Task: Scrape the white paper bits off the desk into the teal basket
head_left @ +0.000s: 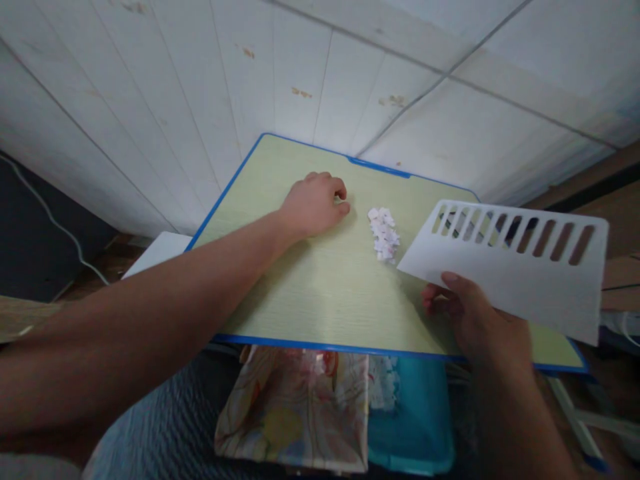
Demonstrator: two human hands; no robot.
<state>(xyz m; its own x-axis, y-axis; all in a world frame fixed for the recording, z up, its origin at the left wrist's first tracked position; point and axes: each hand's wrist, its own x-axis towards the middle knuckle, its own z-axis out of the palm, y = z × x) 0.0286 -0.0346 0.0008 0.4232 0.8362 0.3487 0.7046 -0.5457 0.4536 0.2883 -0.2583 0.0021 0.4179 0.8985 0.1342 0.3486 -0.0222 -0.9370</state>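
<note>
My right hand (480, 320) grips a flat white plastic panel (480, 260) with a row of long slots, thumb on its face. The panel is tilted above the right side of a folding table (310, 293), its pointed left corner close to a small pile of white paper-like pieces (384, 235). The pile forms a narrow strip on the tabletop. Left of it, my left hand (317, 203) is over the table, fingers loosely curled. A gap shows between thumb and forefinger, with nothing visible in it.
Below the table's blue front edge are a patterned cloth-lined container (300, 427) and a teal plastic bin (415, 420) with white pieces inside. A white panelled wall (250, 80) stands behind the table, with a grey cable (425, 93) running down it.
</note>
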